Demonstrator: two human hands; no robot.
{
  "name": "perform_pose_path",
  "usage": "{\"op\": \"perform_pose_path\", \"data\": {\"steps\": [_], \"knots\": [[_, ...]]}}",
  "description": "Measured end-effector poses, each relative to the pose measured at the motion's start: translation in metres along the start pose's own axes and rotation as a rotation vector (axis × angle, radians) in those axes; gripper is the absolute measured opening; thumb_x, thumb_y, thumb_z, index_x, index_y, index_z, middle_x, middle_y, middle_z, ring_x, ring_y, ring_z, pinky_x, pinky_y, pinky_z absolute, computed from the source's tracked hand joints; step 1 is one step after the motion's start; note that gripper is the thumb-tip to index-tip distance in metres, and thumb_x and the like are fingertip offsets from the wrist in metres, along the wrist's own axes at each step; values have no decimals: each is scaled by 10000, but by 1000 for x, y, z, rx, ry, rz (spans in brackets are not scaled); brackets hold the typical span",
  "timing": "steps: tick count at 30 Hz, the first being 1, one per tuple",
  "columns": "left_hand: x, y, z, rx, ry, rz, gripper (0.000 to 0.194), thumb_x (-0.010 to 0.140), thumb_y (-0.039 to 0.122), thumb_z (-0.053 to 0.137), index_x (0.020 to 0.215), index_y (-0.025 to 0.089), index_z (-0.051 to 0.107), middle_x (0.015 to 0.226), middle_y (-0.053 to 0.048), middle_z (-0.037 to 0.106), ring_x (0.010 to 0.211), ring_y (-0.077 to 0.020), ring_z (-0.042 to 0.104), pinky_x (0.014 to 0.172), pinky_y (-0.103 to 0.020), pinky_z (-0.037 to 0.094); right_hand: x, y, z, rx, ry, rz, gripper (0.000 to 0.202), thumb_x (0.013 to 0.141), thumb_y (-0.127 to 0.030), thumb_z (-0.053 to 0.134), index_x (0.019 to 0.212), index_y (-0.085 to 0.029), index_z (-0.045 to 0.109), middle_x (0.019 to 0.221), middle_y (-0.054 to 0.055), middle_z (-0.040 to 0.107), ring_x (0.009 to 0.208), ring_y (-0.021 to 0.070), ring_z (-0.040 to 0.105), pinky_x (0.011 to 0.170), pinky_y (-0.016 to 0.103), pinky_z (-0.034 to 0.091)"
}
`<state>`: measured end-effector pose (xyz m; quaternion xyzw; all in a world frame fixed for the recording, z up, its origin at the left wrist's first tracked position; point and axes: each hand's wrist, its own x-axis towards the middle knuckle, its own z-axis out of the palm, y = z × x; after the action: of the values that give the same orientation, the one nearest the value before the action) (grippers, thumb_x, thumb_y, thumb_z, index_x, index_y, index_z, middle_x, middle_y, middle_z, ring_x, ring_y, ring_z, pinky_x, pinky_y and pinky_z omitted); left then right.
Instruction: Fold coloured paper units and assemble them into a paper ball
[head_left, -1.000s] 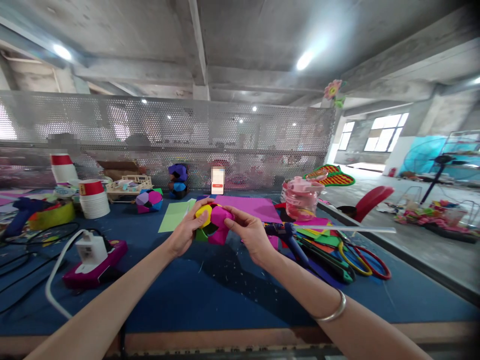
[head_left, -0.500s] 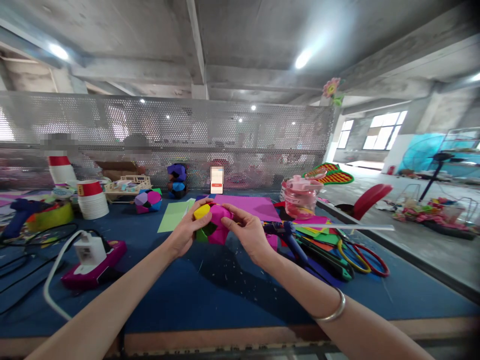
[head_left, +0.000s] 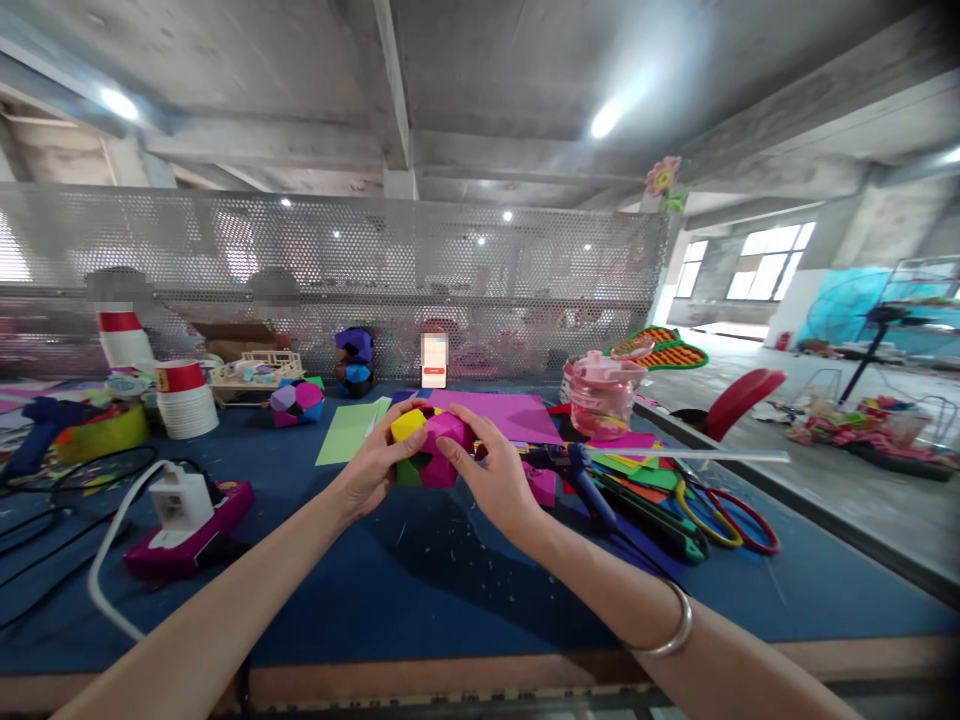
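Observation:
A many-sided paper ball [head_left: 442, 440] with magenta, yellow, green and black faces is held above the blue tabletop [head_left: 420, 590]. My left hand [head_left: 373, 465] wraps its left side, the thumb lying across the yellow and magenta faces. On the right side my right hand [head_left: 495, 475] grips it, thumb on a magenta face and fingers over the top edge. The ball's far side and underside are hidden. Just behind it lies a magenta paper sheet [head_left: 517, 412], with a light green sheet [head_left: 349, 430] to the left.
Right of my hands are a blue glue gun [head_left: 581, 470], a green-black cutter knife [head_left: 660, 520], scissors [head_left: 739, 520] and a pink jar [head_left: 600, 395]. At left stand a power strip [head_left: 187, 535] and paper cups [head_left: 185, 400]. A finished-looking paper ball [head_left: 297, 400] and a phone [head_left: 433, 360] are farther back.
My right hand has shifted its hold: its fingers now lie over the ball's top right and the thumb presses flatter on the magenta face. The ball has turned slightly.

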<state>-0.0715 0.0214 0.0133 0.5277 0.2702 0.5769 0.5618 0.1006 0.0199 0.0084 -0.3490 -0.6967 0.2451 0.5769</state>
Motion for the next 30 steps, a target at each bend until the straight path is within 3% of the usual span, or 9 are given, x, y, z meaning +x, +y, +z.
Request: {"op": "perform_pose_path", "data": {"steps": [4, 8, 11, 14, 16, 21, 24, 30], "knots": [[1, 4, -3, -11, 35, 19, 575, 719, 320, 824, 1231, 241, 577, 1101, -48, 646, 888, -160, 630, 756, -241, 516, 4, -5, -3, 284, 13, 81, 482, 783, -408, 759, 1226, -261, 638, 1100, 51, 715, 934, 212, 649, 857, 353, 514], [5, 8, -11, 11, 29, 43, 591, 726, 309, 819, 1251, 250, 555, 1161, -48, 639, 936, -166, 625, 791, -244, 508, 11, -10, -8, 607, -54, 183, 476, 723, -362, 820, 1131, -256, 599, 895, -5, 700, 798, 145, 647, 756, 274, 532], [6, 10, -17, 45, -4, 49, 602, 727, 315, 818, 1264, 254, 553, 1153, -45, 646, 948, -169, 621, 800, -239, 493, 13, -12, -13, 654, -222, 225, 401, 731, -377, 816, 1057, -232, 633, 925, -1, 682, 739, 108, 614, 668, 224, 512], [6, 10, -19, 87, -27, 53, 605, 724, 324, 821, 1267, 244, 568, 1149, -52, 653, 974, -176, 612, 820, -237, 475, 14, -13, -17, 666, -439, 254, 485, 774, -416, 780, 1192, -248, 601, 1047, 16, 674, 783, 104, 619, 667, 213, 505], [5, 10, -19, 118, -36, 55, 613, 714, 328, 828, 1267, 231, 581, 1173, -67, 652, 1014, -192, 602, 852, -249, 465, 14, -13, -18, 670, -506, 256, 588, 768, -402, 794, 1273, -267, 526, 1061, 13, 669, 820, 114, 631, 697, 225, 512], [5, 10, -20, 140, -59, 51, 614, 722, 338, 822, 1275, 226, 581, 1187, -75, 654, 1037, -204, 600, 874, -260, 455, 19, -5, -18, 536, -408, 308, 501, 693, -367, 850, 1078, -188, 585, 857, -2, 664, 707, 101, 603, 649, 226, 481], [6, 10, -22, 121, -60, 51, 598, 743, 331, 806, 1284, 237, 569, 1196, -67, 647, 1026, -196, 610, 875, -255, 458, 22, -2, -18, 461, -325, 291, 473, 681, -358, 843, 1055, -163, 630, 754, -27, 619, 635, 88, 556, 615, 231, 460], [6, 11, -21, 38, -73, -7, 569, 779, 367, 762, 1291, 225, 557, 1201, -81, 656, 946, -197, 638, 810, -266, 496, 25, -3, -20, 449, -288, 277, 431, 685, -327, 826, 1057, -170, 676, 779, -26, 588, 685, 97, 558, 625, 237, 464]]}}
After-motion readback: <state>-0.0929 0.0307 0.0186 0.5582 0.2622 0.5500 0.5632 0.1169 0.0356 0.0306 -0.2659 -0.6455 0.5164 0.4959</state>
